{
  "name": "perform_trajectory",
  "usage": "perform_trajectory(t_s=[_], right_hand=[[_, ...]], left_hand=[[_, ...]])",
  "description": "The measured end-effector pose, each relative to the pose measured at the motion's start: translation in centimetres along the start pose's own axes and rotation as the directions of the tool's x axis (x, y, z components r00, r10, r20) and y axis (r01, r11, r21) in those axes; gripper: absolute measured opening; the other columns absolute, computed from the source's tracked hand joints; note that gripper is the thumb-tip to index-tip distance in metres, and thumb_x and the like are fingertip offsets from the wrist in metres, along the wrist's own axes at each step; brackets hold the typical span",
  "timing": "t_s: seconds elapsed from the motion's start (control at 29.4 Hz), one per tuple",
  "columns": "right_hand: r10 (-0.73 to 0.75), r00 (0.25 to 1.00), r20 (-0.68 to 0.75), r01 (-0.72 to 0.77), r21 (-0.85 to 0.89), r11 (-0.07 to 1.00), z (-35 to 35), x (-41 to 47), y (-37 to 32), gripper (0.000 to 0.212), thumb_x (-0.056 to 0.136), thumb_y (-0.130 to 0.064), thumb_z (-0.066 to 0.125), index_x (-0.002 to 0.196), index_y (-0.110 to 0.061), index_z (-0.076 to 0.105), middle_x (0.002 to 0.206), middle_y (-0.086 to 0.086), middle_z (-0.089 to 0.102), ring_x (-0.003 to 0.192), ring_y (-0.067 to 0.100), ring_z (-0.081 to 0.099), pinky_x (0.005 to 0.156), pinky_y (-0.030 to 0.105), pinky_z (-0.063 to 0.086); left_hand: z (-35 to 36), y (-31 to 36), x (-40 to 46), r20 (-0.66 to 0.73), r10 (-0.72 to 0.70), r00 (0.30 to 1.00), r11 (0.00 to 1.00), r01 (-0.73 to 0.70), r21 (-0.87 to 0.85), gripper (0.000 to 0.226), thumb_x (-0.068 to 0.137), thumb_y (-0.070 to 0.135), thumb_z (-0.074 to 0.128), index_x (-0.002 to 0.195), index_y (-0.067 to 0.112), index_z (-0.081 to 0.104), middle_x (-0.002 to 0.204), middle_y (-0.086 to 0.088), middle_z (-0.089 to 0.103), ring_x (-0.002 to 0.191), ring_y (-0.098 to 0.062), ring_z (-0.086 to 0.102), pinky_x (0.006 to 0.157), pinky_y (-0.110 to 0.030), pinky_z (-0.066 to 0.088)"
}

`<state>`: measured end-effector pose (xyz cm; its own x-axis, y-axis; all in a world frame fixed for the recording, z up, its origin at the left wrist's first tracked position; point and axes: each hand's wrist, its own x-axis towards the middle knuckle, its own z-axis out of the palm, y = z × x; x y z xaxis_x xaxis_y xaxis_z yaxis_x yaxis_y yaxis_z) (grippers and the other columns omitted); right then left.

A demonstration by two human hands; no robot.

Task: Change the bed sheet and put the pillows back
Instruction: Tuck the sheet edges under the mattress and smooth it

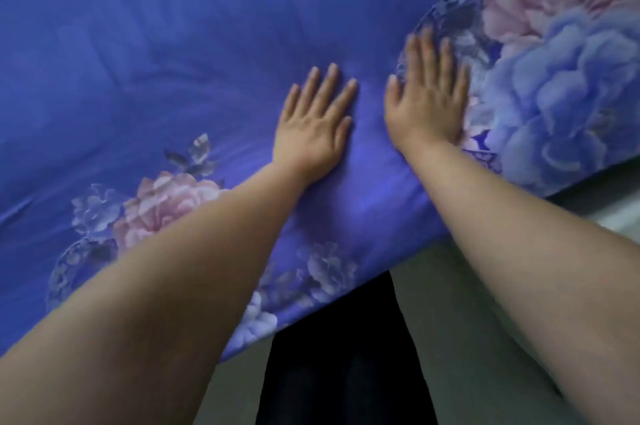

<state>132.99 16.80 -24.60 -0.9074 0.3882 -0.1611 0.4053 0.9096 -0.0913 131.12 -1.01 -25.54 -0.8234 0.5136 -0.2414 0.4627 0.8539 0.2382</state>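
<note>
Head view, near to far. Nearest, at the bottom edge: dark trouser legs (343, 372) on a pale floor (460, 338), standing against the near edge of the bed.

Next, the bed sheet (145, 54), blue with pink and pale-blue printed flowers, spread over the bed and draped over its near edge; shallow creases fanning across the plain blue field, otherwise lying fairly flat.

On the sheet, just inside the near edge, both forearms extended. Left hand (313, 132) palm down, fingers straight and slightly spread, pressed flat on the cloth, gripping nothing. Right hand (427, 100) just beside it, likewise flat with straight fingers, resting where the plain blue meets the large flower print toward the right end of the bed; holding nothing, somewhat blurred.

Farther off, the sheet running to the top and left edges of the view; no pillows in sight.

Probable step: smoothing the fresh sheet, with pillows yet to be replaced.

Handling, as judged: light, thin, limp cloth, sliding easily under a flat palm and bunching readily if pushed unevenly; not fragile. Best taken by pinching the hem along the near edge or at a corner for pulling taut; flat palms suited only to stroking out creases.
</note>
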Motion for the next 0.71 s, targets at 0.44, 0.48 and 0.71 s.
perform_trajectory(t_s=[0.44,0.48,0.71], right_hand=[[-0.276,0.96,0.043,0.256,0.26,0.931,-4.6,0.7,-2.3,0.058,0.094,-0.042,0.045,0.148,-0.025,0.032,0.157,0.002,0.024,0.145,0.028,0.018,0.115,0.053,0.015],[-0.354,0.915,0.193,0.314,0.21,0.926,-4.1,2.5,-2.7,0.063,0.094,-0.052,0.04,0.15,-0.031,0.02,0.16,-0.004,0.011,0.148,0.024,0.005,0.117,0.054,0.004],[0.348,0.934,-0.082,-0.34,0.101,0.935,-3.1,5.6,12.7,0.065,0.094,-0.052,0.028,0.152,-0.025,0.014,0.16,-0.005,0.01,0.147,0.018,0.006,0.117,0.043,-0.001]], left_hand=[[-4.9,-1.5,1.8,-0.096,-0.37,0.924,0.92,0.349,-0.178,0.054,0.098,0.033,0.038,0.149,0.016,0.028,0.157,-0.008,0.019,0.146,-0.028,0.015,0.118,-0.046,0.014],[-4.7,-1.7,3.3,-0.045,-0.425,0.904,0.898,0.415,-0.147,0.056,0.099,0.037,0.036,0.151,0.021,0.021,0.16,-0.005,0.011,0.147,-0.027,0.007,0.118,-0.047,0.009],[0.8,12.9,6.2,0.063,0.183,0.981,0.982,-0.179,-0.052,0.053,0.097,0.046,0.025,0.149,0.039,0.018,0.16,0.002,0.008,0.147,-0.024,0.005,0.117,-0.043,0.006]])
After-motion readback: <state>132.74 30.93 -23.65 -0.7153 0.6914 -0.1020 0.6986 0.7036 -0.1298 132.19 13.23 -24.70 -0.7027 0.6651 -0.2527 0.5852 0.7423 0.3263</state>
